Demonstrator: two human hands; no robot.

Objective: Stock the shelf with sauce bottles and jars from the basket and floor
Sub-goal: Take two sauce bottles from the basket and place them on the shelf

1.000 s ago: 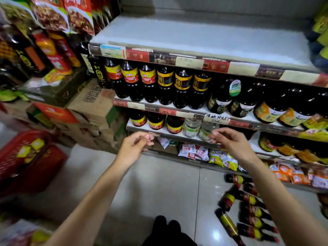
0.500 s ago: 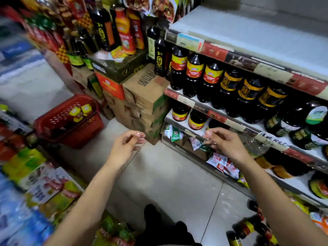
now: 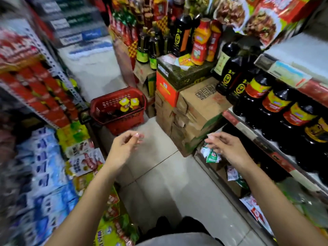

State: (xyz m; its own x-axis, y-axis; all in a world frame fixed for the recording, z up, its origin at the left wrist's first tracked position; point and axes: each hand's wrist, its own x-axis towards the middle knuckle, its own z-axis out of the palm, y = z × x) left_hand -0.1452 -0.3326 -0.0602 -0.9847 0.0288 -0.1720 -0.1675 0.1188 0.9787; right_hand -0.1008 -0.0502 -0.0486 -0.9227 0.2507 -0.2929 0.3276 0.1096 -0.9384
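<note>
A red plastic basket (image 3: 99, 110) stands on the floor ahead of me, holding dark bottles with yellow caps (image 3: 129, 103). My left hand (image 3: 124, 148) hovers over the pale tiles just short of the basket, fingers loosely curled and holding nothing. My right hand (image 3: 225, 146) hangs at the same height beside the shelf (image 3: 236, 121) on the right, also with nothing in it, fingers apart. That shelf carries a row of dark sauce bottles (image 3: 276, 102) with red and yellow labels.
Stacked cardboard boxes (image 3: 195, 110) stand between the basket and the shelf, with more bottles (image 3: 198, 43) on top. Racks of packets (image 3: 53, 157) line the left side of the narrow aisle. Small sachets (image 3: 212, 155) lie on the lowest shelf under my right hand.
My view has swung left, away from the shelf and the bottles on the floor, bringing the red basket to the centre. Both hands stay raised and hold nothing.
</note>
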